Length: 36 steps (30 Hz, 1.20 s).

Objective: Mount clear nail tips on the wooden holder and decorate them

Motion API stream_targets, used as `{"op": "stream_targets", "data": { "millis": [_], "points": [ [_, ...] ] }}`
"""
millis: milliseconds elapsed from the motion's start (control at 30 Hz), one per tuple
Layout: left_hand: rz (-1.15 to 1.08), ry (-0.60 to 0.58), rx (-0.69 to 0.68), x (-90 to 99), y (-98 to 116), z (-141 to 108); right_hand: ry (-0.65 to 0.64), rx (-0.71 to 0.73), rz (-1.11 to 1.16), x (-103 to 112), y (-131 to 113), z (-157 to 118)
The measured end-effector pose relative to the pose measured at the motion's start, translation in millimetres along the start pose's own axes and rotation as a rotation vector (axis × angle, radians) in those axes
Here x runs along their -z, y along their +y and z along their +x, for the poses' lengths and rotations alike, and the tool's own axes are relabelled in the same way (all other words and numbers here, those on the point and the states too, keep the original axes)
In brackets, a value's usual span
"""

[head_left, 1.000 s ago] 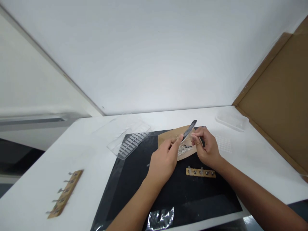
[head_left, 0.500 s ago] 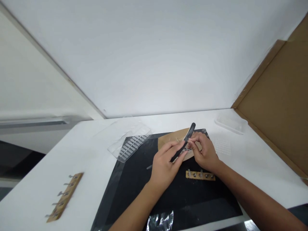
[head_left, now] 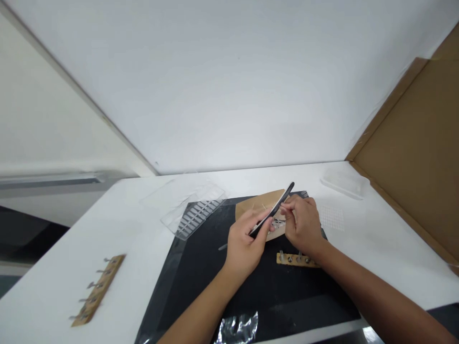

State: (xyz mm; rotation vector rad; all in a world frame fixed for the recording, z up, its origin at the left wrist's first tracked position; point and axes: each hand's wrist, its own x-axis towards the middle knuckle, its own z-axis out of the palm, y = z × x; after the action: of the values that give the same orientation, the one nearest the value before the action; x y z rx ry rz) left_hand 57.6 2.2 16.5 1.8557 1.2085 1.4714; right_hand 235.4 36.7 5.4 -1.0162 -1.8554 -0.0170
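Note:
My left hand is closed around the lower part of a black curved nail file, which slants up to the right with its pale edge showing. Close against the file's side, my right hand has thumb and fingertips pinched together. Whatever sits in that pinch is too small and hidden to name. Beneath both hands lies a tan paper sheet with small pale bits on it. A wooden strip bearing small round metal pieces and clear upright tips rests just below my right hand, partly covered by it.
A black mat covers the middle of the white table. To the left are a clear tray of nail tips and another wooden strip with stands. A white grid sheet, a clear plastic container and a cardboard panel are rightward.
The file has turned more edge-on, and its upper tip has shifted slightly right. My right hand has rolled a little, covering the right end of the near wooden strip.

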Motion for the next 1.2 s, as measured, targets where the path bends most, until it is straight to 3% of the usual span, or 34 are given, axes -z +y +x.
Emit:
{"op": "stream_targets", "data": {
  "millis": [267, 400, 533, 667, 800, 933, 1067, 1200],
  "points": [
    [0.056, 0.023, -0.065, 0.7, 2.8, -0.8, -0.092, 0.099, 0.001, 0.3, -5.8, 6.8],
    [0.093, 0.055, -0.095, -0.6, 1.4, -1.2, -0.078, 0.052, -0.071, -0.2, -2.6, 8.4],
    [0.127, 0.082, -0.134, -0.3, 0.3, -1.2, -0.211, 0.057, -0.013, -2.2, -1.3, 6.8],
    [0.129, 0.097, -0.136, 0.3, 1.5, -0.4, -0.134, 0.0, -0.005, -3.7, -2.2, 7.3],
    [0.132, 0.091, -0.132, 0.2, 2.8, 0.0, -0.213, 0.056, 0.038, -4.5, -1.9, 7.6],
    [0.137, 0.094, -0.127, 0.4, 5.5, 0.3, -0.118, 0.005, 0.002, -4.1, -1.4, 7.9],
    [0.135, 0.089, -0.13, 0.4, 7.3, 0.3, -0.169, 0.054, 0.051, -3.4, -2.6, 8.5],
    [0.133, 0.091, -0.113, -0.4, 6.0, -0.6, -0.116, 0.014, 0.013, -2.5, -3.3, 10.7]
  ]
}}
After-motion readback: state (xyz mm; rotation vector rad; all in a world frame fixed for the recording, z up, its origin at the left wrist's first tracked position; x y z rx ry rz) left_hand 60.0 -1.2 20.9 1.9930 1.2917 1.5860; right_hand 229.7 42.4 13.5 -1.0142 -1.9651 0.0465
